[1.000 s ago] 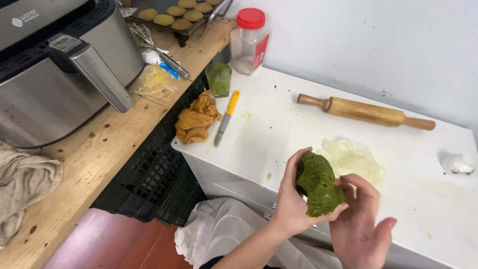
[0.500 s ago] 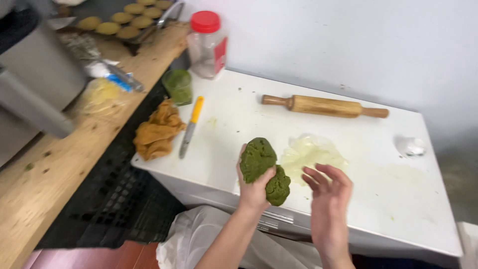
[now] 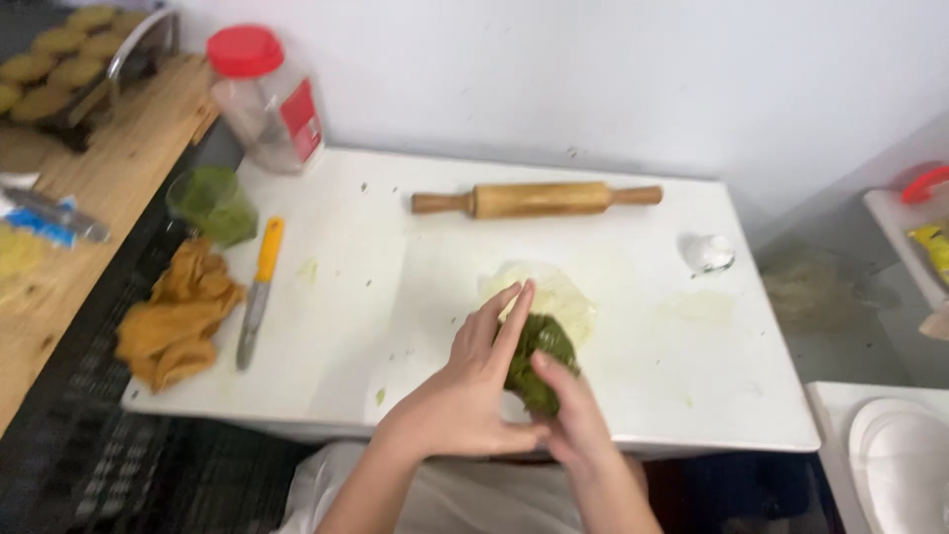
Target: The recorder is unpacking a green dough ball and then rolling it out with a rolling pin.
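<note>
Head view: both hands meet over the near middle of the white table (image 3: 633, 396), closed around a lump of dark green dough (image 3: 539, 361). The left hand (image 3: 470, 391) lies over the dough's left side, fingers stretched long and flat toward the far edge, palm pressed against the lump. The right hand (image 3: 573, 420) comes in from the near right, fingers curled on the dough's near and right side, the thumb touching its top. The dough sits between the two palms, mostly covered; only its top and right flank show. Whether it rests on the table or is lifted just clear cannot be told.

Just beyond the dough, touching its far edge, lies a pale, thin sheet (image 3: 554, 292) flat on the table. Farther off, a wooden rolling pin (image 3: 534, 200) lies across the table's far side. A small clear lid (image 3: 708, 252) sits to the right of it. At the left, well apart from the hands, a yellow-handled knife (image 3: 257, 292) lies beside a crumpled yellow cloth (image 3: 173, 326). A cup of green stuff (image 3: 210, 203) and a red-lidded jar (image 3: 262, 94) stand at the far left corner.
</note>
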